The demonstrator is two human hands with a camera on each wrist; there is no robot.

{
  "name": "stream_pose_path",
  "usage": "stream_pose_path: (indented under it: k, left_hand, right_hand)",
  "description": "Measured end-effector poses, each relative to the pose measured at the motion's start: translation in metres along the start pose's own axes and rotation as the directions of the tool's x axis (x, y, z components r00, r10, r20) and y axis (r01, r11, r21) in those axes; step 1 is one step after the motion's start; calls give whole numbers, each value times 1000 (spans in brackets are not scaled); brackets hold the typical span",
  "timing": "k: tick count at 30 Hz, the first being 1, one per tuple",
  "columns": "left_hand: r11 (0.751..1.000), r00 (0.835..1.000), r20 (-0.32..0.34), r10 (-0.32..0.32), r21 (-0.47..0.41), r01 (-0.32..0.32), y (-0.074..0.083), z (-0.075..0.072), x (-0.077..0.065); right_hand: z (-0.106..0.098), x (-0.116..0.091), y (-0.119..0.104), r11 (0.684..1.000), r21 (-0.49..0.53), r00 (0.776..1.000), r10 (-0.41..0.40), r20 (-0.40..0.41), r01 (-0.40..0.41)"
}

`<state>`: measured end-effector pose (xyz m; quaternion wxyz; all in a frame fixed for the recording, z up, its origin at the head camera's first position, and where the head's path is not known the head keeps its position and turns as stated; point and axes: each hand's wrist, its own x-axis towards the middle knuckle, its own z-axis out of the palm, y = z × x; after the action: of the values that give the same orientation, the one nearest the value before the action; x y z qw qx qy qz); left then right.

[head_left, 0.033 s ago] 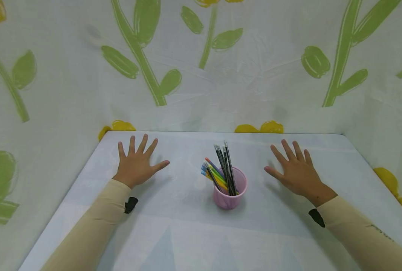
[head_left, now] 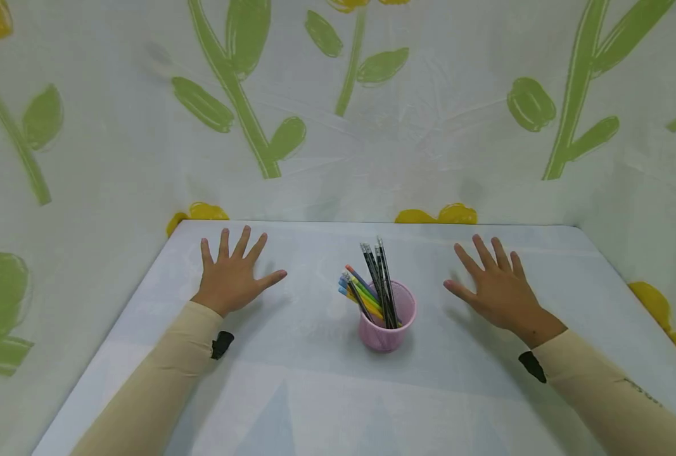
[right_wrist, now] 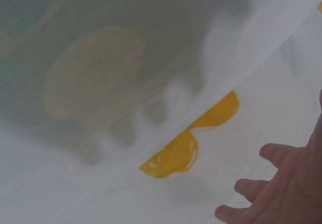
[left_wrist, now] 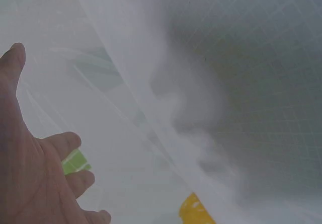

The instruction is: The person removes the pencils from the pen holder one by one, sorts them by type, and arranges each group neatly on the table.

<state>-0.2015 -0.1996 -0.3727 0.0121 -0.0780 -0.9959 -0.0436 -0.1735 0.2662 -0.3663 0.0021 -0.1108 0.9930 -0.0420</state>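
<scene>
A pink cup [head_left: 381,339] stands upright on the table between my two hands. Black pencils [head_left: 382,282] with pale ends lean out of its top, and several coloured pencils [head_left: 366,294] in yellow, green, blue and orange tilt out to the left. To the left of the cup, my left hand [head_left: 227,278] is held over the table with its fingers spread, holding nothing. My right hand [head_left: 502,290] is spread in the same way to the right of it, also without anything in it. Both wrist views show spread fingers and the shadow below.
The white table [head_left: 315,405] ends at a straight far edge, with a right corner that is rounded. Behind and beside it hangs white cloth [head_left: 457,145] printed with green stems, leaves and yellow flowers. A dark band [head_left: 222,345] sits at the left wrist.
My left hand has shifted very slightly to the right. The right hand, the cup and the pencils look the same.
</scene>
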Motion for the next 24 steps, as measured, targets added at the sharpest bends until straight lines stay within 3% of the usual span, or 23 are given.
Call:
stream_pose_path:
  k: [8,11,13,15,17,19,21,24]
  left_hand:
    - [999,999,-38,35,-30,-36,3,-1,2]
    - [985,995,-60,84,-148,-92,13,1,1]
    - [942,989,-42,145,-300,-151,24,3,-1]
    - [861,975,-2,222,-470,-197,39,5,-4]
    - [774,950,59,306,-597,-212,56,11,-7]
    - [712,917,111,384,-668,-218,73,17,-10]
    - [670,890,146,433,-712,-210,87,24,-12]
    - [628,858,160,488,-747,-217,105,32,-12]
  right_hand:
    - [-4,-2,-11,1000,16,1000,-16,-25,16]
    - [-7,-5,-18,996,85,999,-15,-37,18]
    - [-9,-8,-26,979,200,998,-13,-64,26]
    - [-11,-10,-37,937,345,993,-13,-116,52]
    - [-12,-11,-48,872,481,985,-7,-170,89]
    - [-12,-10,-60,810,571,975,1,-222,130]
    - [-10,-7,-71,763,627,967,11,-255,157]
    - [-4,-2,-84,717,677,965,22,-263,168]
